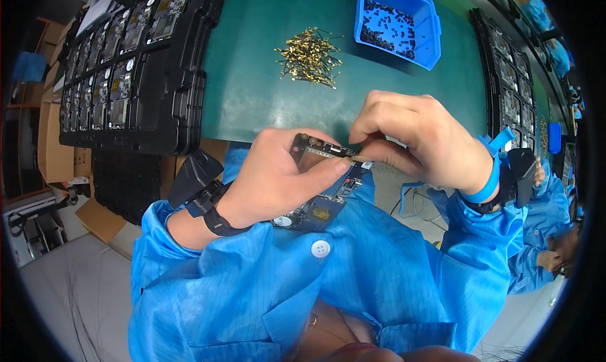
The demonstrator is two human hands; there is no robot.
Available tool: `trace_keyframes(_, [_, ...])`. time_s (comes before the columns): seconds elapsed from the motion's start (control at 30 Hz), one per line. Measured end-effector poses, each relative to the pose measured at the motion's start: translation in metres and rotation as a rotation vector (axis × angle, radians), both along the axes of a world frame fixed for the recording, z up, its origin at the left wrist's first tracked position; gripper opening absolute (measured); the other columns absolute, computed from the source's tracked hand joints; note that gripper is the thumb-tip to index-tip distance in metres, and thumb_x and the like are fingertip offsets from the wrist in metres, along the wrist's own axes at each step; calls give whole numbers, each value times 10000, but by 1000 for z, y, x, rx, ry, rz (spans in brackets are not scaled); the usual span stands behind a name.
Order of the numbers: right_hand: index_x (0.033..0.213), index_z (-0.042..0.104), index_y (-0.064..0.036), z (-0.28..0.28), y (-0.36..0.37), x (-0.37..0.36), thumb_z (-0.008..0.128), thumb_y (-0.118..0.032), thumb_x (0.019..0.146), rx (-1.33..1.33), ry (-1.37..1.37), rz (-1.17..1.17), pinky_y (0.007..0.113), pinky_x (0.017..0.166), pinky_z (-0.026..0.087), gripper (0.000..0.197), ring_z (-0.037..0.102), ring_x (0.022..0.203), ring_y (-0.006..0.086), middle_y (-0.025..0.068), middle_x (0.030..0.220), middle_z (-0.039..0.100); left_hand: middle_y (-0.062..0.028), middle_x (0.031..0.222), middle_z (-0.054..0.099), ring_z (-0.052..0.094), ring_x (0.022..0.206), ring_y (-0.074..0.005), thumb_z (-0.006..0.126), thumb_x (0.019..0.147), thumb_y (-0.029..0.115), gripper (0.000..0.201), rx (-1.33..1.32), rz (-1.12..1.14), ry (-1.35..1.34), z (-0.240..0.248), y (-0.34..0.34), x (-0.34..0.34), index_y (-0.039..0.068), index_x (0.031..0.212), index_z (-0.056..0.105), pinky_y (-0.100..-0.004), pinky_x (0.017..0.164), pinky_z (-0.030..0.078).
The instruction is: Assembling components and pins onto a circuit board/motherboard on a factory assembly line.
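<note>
"Looking at the left hand (271, 179), what is gripped?"
"A circuit board (319, 211), in front of the desk (246, 103)."
"And by the right hand (423, 134)?"
"The grip is nearly closed at the board's edge; whether anything is pinched cannot be told."

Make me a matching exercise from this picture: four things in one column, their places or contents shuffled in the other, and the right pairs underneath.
Things
1. Circuit board
2. Blue bin
3. Gold-coloured parts
4. Blue wristband

Places or contents
A. Holding small black parts
B. Around the wrist of the right hand
C. Gripped in the left hand
D. Heaped on the green tabletop

Right pairs
1-C, 2-A, 3-D, 4-B
</note>
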State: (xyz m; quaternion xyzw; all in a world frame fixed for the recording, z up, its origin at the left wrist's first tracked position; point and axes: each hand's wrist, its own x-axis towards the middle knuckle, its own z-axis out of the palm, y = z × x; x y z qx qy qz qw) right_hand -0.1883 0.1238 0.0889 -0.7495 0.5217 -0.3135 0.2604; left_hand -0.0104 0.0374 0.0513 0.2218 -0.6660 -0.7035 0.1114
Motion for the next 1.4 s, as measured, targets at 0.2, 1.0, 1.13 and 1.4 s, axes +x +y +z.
trace_keyframes(0.2, [779,507,-24,-2,3,2,592,-56,709,-13,5,-28,372,560,425,115,527,665,317,106,718,521,-13,643,586,493,610,-33,639,745,114,157,38,-18,-18,0,-1,0,-24,812,608,-202,524,404])
trace_keyframes(1.0, [714,485,-2,8,-11,-4,568,-29,673,-41,226,184,337,526,421,96,514,610,273,99,679,453,8,672,580,481,622,-26,613,770,98,151,62,-67,-19,0,-3,2,-29,852,602,-193,536,398])
trace_keyframes(1.13, [715,485,2,11,-15,-5,562,-32,666,-35,188,229,333,524,425,97,515,611,269,98,682,449,9,672,577,477,622,-24,614,771,103,158,60,-57,7,-5,-3,3,-31,854,602,-192,536,396])
trace_keyframes(1.4, [722,480,3,17,-13,-4,519,-52,695,-15,252,233,353,532,423,73,513,643,289,106,704,449,8,680,579,477,630,-25,618,768,102,164,54,-68,-25,-1,-3,2,-32,863,604,-191,541,396])
